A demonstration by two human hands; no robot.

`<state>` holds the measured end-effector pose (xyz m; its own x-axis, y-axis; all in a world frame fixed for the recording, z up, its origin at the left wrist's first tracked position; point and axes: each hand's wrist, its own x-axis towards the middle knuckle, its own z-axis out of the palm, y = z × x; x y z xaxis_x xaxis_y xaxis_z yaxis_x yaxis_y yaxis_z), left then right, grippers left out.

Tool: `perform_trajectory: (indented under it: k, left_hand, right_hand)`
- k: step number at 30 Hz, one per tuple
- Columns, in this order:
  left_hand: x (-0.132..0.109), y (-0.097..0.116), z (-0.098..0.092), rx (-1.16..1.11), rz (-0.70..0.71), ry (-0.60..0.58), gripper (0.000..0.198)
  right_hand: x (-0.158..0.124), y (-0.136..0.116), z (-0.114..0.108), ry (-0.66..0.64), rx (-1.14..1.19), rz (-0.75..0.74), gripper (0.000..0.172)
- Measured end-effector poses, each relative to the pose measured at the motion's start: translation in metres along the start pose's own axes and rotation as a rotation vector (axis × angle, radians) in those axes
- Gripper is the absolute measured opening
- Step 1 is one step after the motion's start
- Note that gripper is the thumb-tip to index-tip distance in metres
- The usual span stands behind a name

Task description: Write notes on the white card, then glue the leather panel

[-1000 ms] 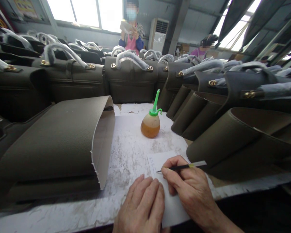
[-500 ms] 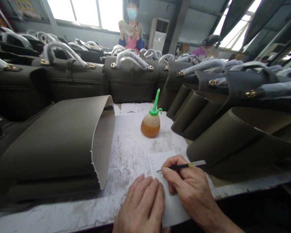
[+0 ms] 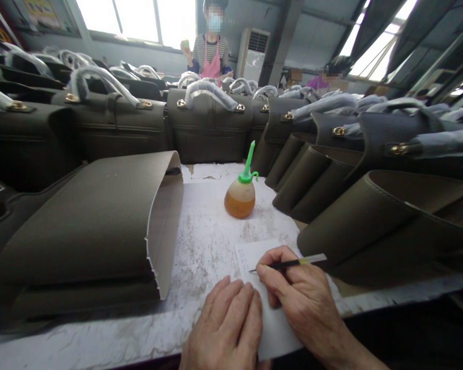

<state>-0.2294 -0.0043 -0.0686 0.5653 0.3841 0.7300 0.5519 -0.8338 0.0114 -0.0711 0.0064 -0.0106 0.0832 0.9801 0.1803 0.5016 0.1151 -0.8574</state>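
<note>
Writing tool: slim pen with a black front section, a yellow band and a clear rear tube (image 3: 289, 264); held at a slant, tip directed at the left part of the sheet. Contact between tip and paper cannot be confirmed.
Right hand: fingers and thumb pinched around the pen near its front end; right hand (image 3: 299, 300) located over the right side of the sheet.
Left hand: palm down, fingers extended side by side; left hand (image 3: 231, 318) lies along the left edge of the sheet, just beside the right hand. No object is visible in its grasp; the underside is hidden.
Sheet: small white rectangular paper (image 3: 275, 336), at the near edge of the surface (image 3: 202, 231), which is covered with worn, stained white paper.
Entries complete: short rows of handwriting (image 3: 243, 254) at the upper left of the sheet; too small to read.
Entries remaining: cannot be determined. The visible lower part shows no marks, so the writing appears to be at an early stage.
Bottle: round translucent bottle with amber liquid and a green spout (image 3: 239, 199), upright beyond the sheet.
Left side: large curved grey-brown leather-like panel (image 3: 88, 221).
Rear: grey-brown bags with plastic-wrapped handles (image 3: 210, 126).
</note>
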Motion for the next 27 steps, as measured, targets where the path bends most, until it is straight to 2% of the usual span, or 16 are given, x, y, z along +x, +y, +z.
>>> perform_trajectory:
  k: [4,9,19,24,27]
  left_hand:
    - [-0.0003,0.0,0.0008,0.0,-0.006,-0.002,0.045]
    - [0.0001,-0.0004,0.0,0.002,-0.02,-0.007,0.046]
    - [0.0001,-0.0004,0.0002,0.017,-0.003,-0.02,0.047]
    - [-0.0008,-0.0007,-0.0004,0.017,-0.004,-0.028,0.048]
    - [-0.0012,-0.0019,0.0005,0.025,0.012,-0.022,0.048]
  right_hand:
    - [0.0003,0.0006,-0.0014,0.011,-0.021,-0.041,0.022]
    - [0.0007,0.0028,-0.0018,0.006,-0.033,-0.093,0.033]
    - [-0.001,0.0054,-0.0014,-0.013,-0.019,-0.081,0.035]
    - [-0.0003,0.0039,-0.0027,-0.014,-0.009,-0.075,0.032]
    - [-0.001,0.0044,-0.0029,-0.018,-0.002,-0.062,0.023]
